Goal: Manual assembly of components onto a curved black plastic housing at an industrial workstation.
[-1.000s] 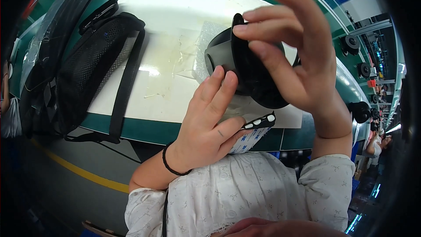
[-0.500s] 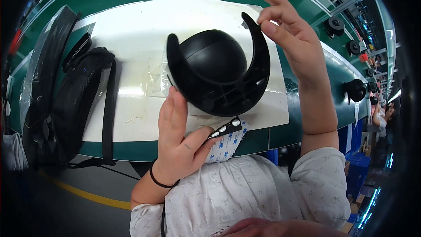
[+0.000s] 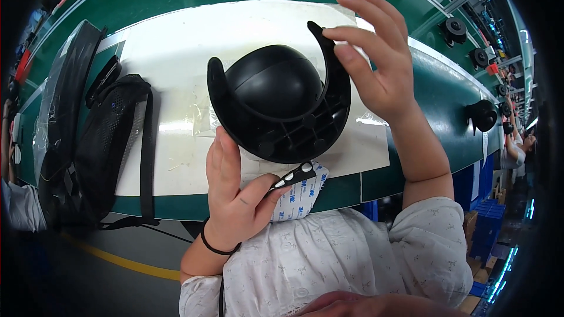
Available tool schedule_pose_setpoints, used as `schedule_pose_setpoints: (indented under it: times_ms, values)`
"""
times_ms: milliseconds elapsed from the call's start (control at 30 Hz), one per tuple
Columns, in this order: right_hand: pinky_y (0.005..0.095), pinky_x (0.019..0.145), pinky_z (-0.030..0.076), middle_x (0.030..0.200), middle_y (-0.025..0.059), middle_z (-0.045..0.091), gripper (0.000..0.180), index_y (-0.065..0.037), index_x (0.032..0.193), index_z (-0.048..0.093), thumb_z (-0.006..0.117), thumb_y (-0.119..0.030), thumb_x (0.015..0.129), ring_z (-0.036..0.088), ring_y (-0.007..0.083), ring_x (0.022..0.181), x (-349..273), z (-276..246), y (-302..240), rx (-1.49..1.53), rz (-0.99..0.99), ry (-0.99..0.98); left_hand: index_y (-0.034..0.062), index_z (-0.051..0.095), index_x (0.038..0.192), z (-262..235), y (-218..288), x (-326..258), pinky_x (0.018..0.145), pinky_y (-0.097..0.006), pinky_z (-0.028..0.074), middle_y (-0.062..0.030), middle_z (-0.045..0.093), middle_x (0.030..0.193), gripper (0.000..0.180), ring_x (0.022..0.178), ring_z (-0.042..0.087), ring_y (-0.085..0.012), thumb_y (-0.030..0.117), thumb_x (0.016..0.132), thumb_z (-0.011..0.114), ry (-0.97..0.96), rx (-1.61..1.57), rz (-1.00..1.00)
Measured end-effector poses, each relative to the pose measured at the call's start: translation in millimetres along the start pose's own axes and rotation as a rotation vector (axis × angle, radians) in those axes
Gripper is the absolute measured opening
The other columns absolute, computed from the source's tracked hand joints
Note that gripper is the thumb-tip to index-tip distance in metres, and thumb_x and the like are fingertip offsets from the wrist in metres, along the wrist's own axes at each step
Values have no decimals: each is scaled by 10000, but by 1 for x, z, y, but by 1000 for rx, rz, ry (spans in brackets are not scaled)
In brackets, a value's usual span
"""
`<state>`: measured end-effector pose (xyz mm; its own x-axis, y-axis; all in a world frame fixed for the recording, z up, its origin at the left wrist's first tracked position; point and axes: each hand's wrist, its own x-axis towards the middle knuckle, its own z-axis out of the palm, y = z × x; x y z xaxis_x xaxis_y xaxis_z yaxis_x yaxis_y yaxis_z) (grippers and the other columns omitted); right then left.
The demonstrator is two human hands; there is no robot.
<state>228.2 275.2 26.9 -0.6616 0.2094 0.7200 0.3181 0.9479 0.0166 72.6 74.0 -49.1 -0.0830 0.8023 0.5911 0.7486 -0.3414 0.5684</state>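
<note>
A black rounded dome (image 3: 276,79) rests on the white work sheet, tilted so that its crescent-shaped black base (image 3: 294,141) faces me. Ribs and several small round pads show on the base's underside. Between thumb and index finger, my left hand (image 3: 232,194) pinches a black strip dotted with white ovals (image 3: 292,177); its other fingers reach up beside the base's lower left edge. Under the strip hangs a white sheet with blue print (image 3: 296,202). My right hand (image 3: 382,64) has its index fingertip at the tip of the base's right horn, thumb apart, other fingers spread.
The white work sheet (image 3: 170,141) covers part of a green tabletop (image 3: 435,100). A black mesh bag with straps (image 3: 108,135) and a plastic-wrapped black piece (image 3: 70,76) lie at left. Another black dome unit (image 3: 483,116) stands at right, near blue crates (image 3: 484,223).
The dome and base have shifted a little left and down. My right hand has moved left along with the horn, its fingers more spread. My left hand still pinches the strip.
</note>
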Motion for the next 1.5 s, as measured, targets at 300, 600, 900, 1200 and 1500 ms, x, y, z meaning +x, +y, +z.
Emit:
schedule_pose_setpoints:
  times_ms: [300, 600, 900, 1200, 1500]
  values:
    - [151, 547, 332, 908, 90, 586, 424, 23, 1096, 517, 345, -314, 904, 460, 54, 637, 4, 9, -6, 1281, 732, -239, 66, 629, 729, -1, -2, -3, 1020, -383, 197, -347, 115, 1347, 164, 1265, 176, -448, 209, 688, 696, -34, 38, 23]
    - [161, 547, 426, 657, -12, 571, 198, -2, 883, 592, 518, -183, 849, 533, 40, 599, 33, 23, 105, 1181, 1029, 215, 47, 622, 727, -4, -6, -6, 974, -461, 270, -219, 226, 1375, 179, 1234, 229, -466, 146, 614, 720, -35, -19, 60]
    - [345, 799, 422, 914, 52, 605, 233, -107, 942, 628, 491, -255, 824, 524, 218, 879, -55, 112, 229, -612, 559, -369, -45, 557, 713, -5, 0, -2, 964, -470, 283, -343, 214, 1317, 284, 1230, 250, -452, 228, 724, 634, -174, 48, -28]
    - [353, 878, 397, 1071, 118, 552, 233, -73, 983, 575, 540, -176, 778, 508, 283, 1003, -182, -27, 208, -208, 651, -59, 52, 492, 1049, -8, -5, -9, 916, -554, 300, -268, 216, 1350, 308, 1221, 272, -431, 278, 842, 515, -115, 112, 112]
    - [465, 939, 282, 1242, 89, 452, 487, -162, 1119, 538, 538, -477, 747, 430, 251, 1140, -358, -213, 227, -861, 1701, -132, 31, 458, 1069, 2, 3, -1, 877, -577, 346, -308, 218, 1324, 275, 1205, 275, -461, 183, 847, 515, -91, 107, 172]
